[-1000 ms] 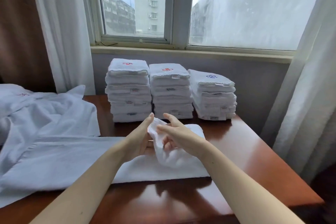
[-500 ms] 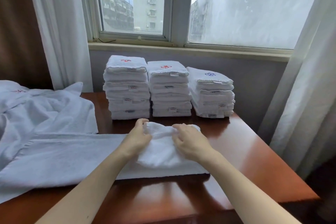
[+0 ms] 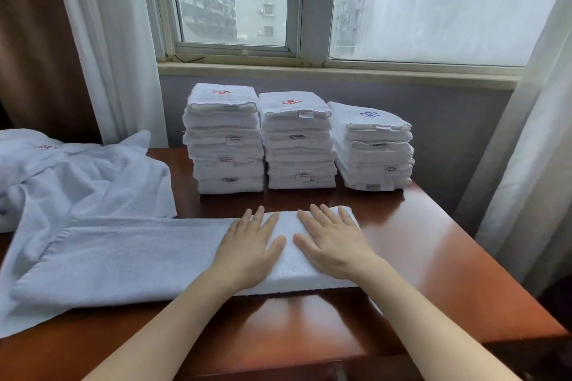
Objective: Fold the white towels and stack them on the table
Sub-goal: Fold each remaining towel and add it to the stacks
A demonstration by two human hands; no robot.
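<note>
Head view: presses left hand (image 3: pixel 247 244) and right hand (image 3: pixel 334 241) flat, fingers straight, onto folded right end of white towel (image 3: pixel 139 260) at centre of table (image 3: pixel 433 272); three folded towel stacks (image 3: pixel 298 145) along far edge.

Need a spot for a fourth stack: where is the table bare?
Bare wood right of the folded towel, out to the table edge, and the near strip before it. Crowded: three stacks along the back, loose towels covering the left.

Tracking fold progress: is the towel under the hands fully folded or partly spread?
Partly folded: the towel lies doubled under the left hand and right hand; the rest stretches leftward.
</note>
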